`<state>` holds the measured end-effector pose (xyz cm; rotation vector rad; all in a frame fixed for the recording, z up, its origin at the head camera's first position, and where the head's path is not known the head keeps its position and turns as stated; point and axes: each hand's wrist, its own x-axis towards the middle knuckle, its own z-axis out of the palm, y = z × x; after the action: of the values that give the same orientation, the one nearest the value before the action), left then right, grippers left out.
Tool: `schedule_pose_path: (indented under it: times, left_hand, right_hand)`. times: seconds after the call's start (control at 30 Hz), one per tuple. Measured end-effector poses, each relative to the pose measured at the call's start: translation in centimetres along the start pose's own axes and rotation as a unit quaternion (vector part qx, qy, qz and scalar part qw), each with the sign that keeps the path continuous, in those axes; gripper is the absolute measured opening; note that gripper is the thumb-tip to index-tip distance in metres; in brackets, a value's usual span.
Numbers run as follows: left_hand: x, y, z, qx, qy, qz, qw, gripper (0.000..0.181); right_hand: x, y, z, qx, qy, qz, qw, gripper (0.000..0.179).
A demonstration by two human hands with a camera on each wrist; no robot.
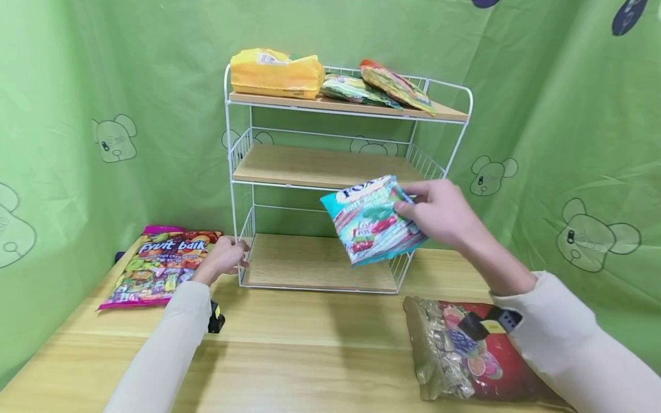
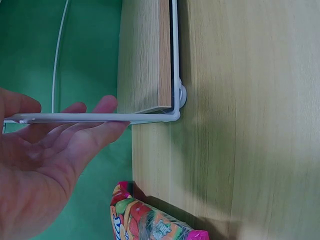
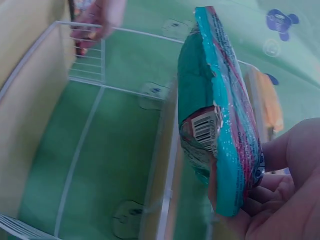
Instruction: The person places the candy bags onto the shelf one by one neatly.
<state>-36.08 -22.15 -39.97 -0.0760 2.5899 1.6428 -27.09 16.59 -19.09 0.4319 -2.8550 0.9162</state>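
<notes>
My right hand (image 1: 439, 209) pinches a teal bag of Fox's candy (image 1: 373, 221) by its right side, thumb on the printed front. The bag is held up in front of the rack's middle and lower shelves. In the right wrist view the candy bag (image 3: 220, 115) appears edge-on, with a barcode on its back. My left hand (image 1: 227, 256) grips the lower left front post of the white wire rack (image 1: 233, 201). In the left wrist view the rack's post (image 2: 95, 117) runs between the thumb and fingers.
Atop the rack lie a yellow bag (image 1: 276, 74), a green packet (image 1: 356, 90) and an orange-green packet (image 1: 397, 86). A Fruit balk candy bag (image 1: 162, 267) lies left of the rack. A red candy bag (image 1: 465, 350) lies front right, partly under the right forearm. Green cloth (image 1: 170, 74) surrounds the table.
</notes>
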Motion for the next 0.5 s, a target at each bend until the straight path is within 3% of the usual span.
schedule_pose_path:
  times: [0.3, 0.5]
  left_hand:
    - [-0.2, 0.0, 0.1, -0.002, -0.002, -0.001, 1.0000, 0.045]
    - [-0.1, -0.2, 0.3, -0.005, -0.001, -0.001, 1.0000, 0.044]
  right_hand:
    - [0.4, -0.8, -5.1, -0.012, 0.077, 0.013, 0.9968, 0.052]
    - [1.1, -0.6, -10.2, 0.053, 0.079, 0.069, 0.9931, 0.063]
